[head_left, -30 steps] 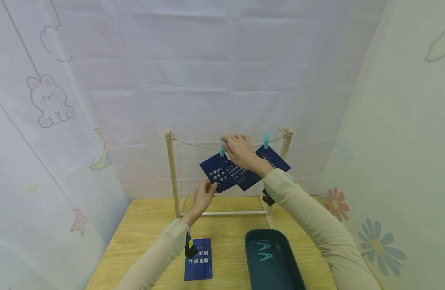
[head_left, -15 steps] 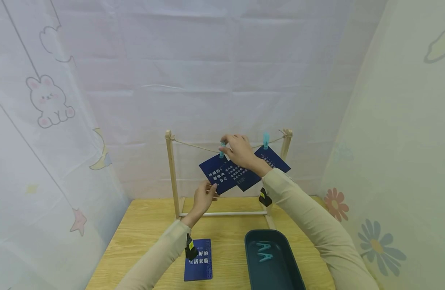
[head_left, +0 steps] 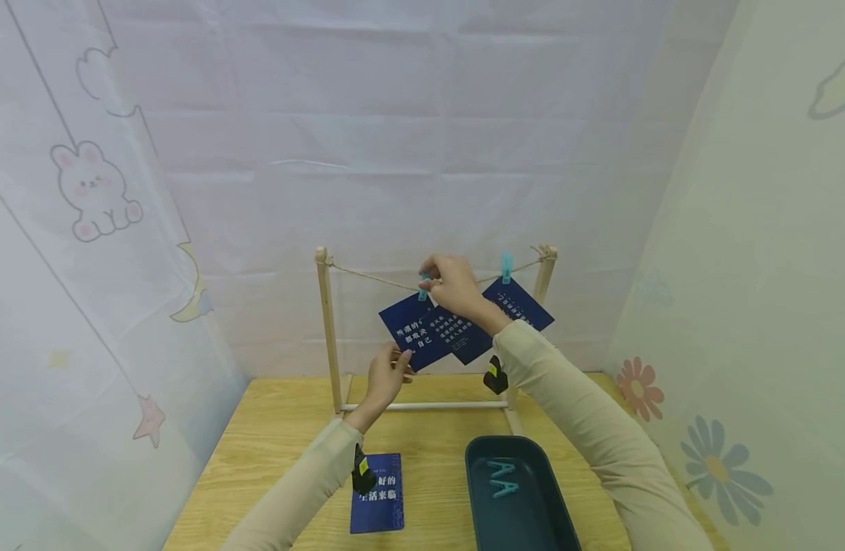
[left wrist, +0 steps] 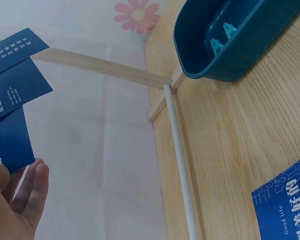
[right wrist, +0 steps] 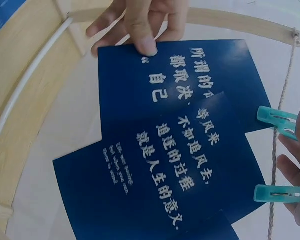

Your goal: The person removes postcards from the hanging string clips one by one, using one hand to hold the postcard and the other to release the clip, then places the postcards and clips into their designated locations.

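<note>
My left hand (head_left: 386,375) pinches the lower corner of a dark blue card (head_left: 412,329) with white writing, thumb on its front. At the card's upper corner my right hand (head_left: 457,289) pinches a light blue clothespin (right wrist: 276,119) right at the rope (right wrist: 274,165). A second blue card (right wrist: 155,185) overlaps the first and hangs from another clothespin (right wrist: 280,194), which the right hand hides in the head view. Further right, a third card (head_left: 526,306) hangs tilted under its own clothespin (head_left: 507,268).
The rope runs between the posts of a wooden frame (head_left: 327,329) with a white lower bar (head_left: 436,405), standing on the wooden table (head_left: 278,428). In front lie another blue card (head_left: 377,509) and a dark teal tray (head_left: 522,528) holding two clothespins (head_left: 503,478).
My right thumb and fingers have shifted slightly down on the clothespin, and the held card has dropped a little. The left hand keeps its place at the card's corner.
</note>
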A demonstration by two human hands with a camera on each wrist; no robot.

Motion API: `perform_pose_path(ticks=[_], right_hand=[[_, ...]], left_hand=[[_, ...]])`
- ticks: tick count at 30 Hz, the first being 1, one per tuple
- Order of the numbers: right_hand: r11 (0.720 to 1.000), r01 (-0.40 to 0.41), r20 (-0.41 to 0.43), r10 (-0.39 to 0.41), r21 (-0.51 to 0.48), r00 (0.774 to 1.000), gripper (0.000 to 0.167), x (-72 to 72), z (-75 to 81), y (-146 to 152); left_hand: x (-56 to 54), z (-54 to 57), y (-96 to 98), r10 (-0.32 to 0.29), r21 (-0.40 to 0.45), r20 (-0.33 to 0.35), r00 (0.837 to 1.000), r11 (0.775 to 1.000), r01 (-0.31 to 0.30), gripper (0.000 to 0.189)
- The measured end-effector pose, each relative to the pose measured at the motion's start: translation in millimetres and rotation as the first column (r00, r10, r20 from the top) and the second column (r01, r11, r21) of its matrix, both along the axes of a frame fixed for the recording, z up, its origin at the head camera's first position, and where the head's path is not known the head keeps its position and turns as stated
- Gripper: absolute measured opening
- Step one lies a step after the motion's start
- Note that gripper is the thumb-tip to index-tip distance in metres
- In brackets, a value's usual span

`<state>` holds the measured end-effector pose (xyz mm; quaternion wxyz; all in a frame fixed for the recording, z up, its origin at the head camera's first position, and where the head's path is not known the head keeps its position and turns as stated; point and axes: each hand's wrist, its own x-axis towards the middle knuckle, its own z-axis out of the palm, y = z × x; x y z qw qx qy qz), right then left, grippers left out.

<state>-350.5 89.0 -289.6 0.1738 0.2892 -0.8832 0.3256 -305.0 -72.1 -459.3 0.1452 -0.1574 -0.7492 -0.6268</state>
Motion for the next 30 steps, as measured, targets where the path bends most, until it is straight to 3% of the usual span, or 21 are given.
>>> perform_pose_path(ticks=[7, 17, 24, 30], right_hand=[[0.999, 0.018, -0.014, -0.019, -0.032, 1.000, 0.023, 1.6, 0.2, -3.0], [0.996, 0.062, -0.115, -0.069, -0.058, 0.991, 0.018, -2.7, -6.5, -4.5], [0.996, 0.060, -0.170, -0.071, -0.067, 0.983, 0.014, -3.5, -6.2, -5.2], [0.995, 0.059, -0.209, -0.076, -0.083, 0.975, 0.013, -3.6, -7.0, -5.1]], left_hand=[[1.7, 2.0, -1.2, -0.006, 0.002, -0.003, 1.000, 1.000, 0.006, 0.012], [0.9, -0.7, -2.3, 0.003, -0.004, -0.016, 1.000, 1.000, -0.003, 0.010], [-1.8, -2.4, -1.9, -0.017, 0.042, -0.037, 0.999, 0.999, 0.019, 0.013], [1.4, 0.6, -1.9, 0.008, 0.004, -0.029, 1.000, 1.000, -0.008, 0.011]])
